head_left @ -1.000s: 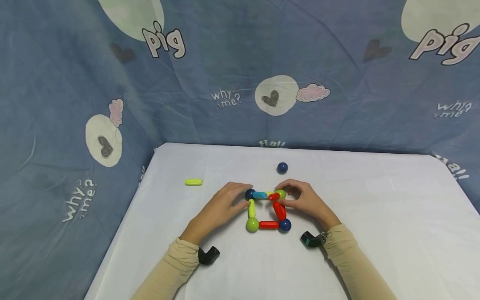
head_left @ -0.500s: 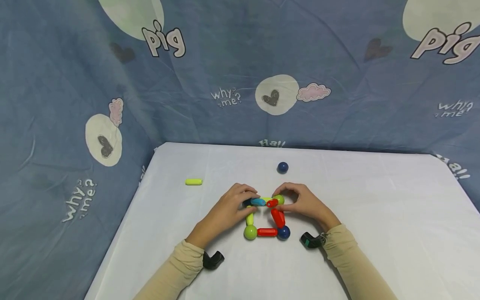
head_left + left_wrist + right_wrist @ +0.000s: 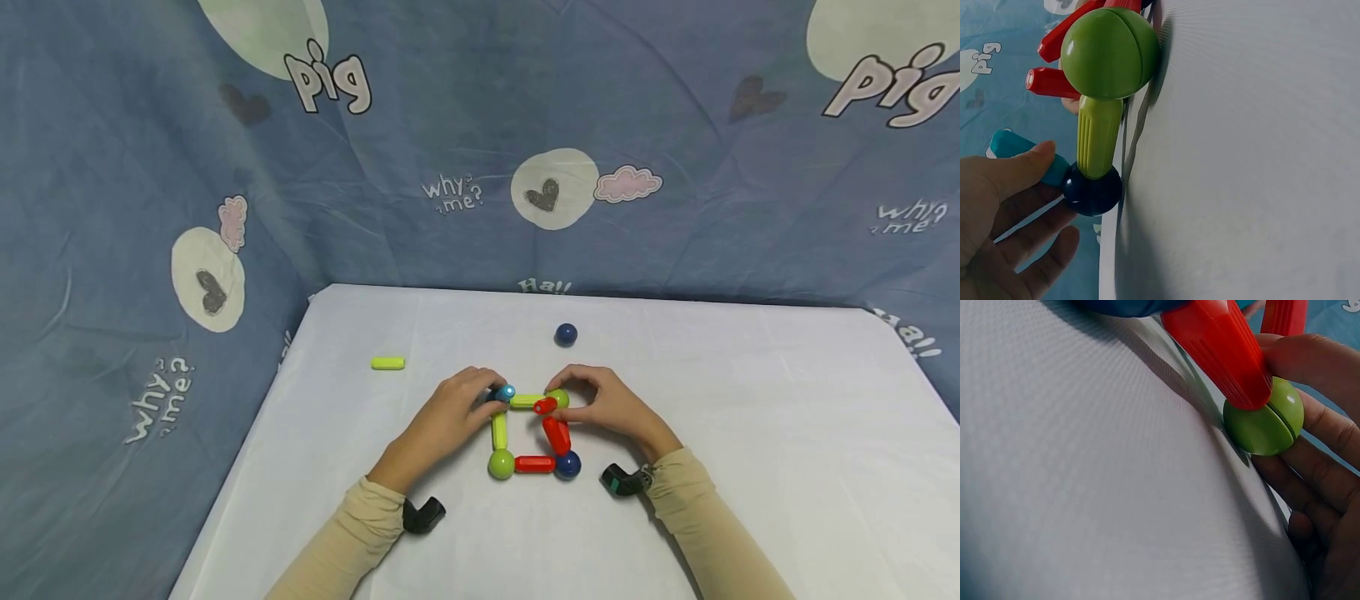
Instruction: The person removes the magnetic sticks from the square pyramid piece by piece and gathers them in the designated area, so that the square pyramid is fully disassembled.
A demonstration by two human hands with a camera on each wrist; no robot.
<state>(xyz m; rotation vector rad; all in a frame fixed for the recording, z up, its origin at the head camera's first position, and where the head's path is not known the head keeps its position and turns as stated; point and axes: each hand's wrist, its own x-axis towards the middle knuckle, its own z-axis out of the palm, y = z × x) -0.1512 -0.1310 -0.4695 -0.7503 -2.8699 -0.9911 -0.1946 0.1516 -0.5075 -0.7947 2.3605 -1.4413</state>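
A four-sided frame of toy balls and rods lies on the white table. My left hand [image 3: 453, 412] is at its far left corner, where the thumb and fingers pinch a light blue rod [image 3: 1013, 145] standing up from a dark blue ball [image 3: 1092, 190]. At the far right corner my right hand [image 3: 600, 396] holds a green ball [image 3: 1266, 434] between thumb and fingers. A short red rod [image 3: 545, 406] points up from that ball. Yellow-green rods [image 3: 528, 402] form the far and left sides. The near corners are a green ball [image 3: 501, 464] and a dark blue ball [image 3: 567, 465].
A loose dark blue ball [image 3: 566, 335] lies beyond the frame, and a loose yellow-green rod [image 3: 387, 363] to the far left. Patterned blue cloth [image 3: 480, 233] hangs behind the table. A red rod [image 3: 535, 464] makes the near side.
The frame has shifted slightly toward me, both hands staying at its far corners. The light blue rod, tipped rightward before, now points up.
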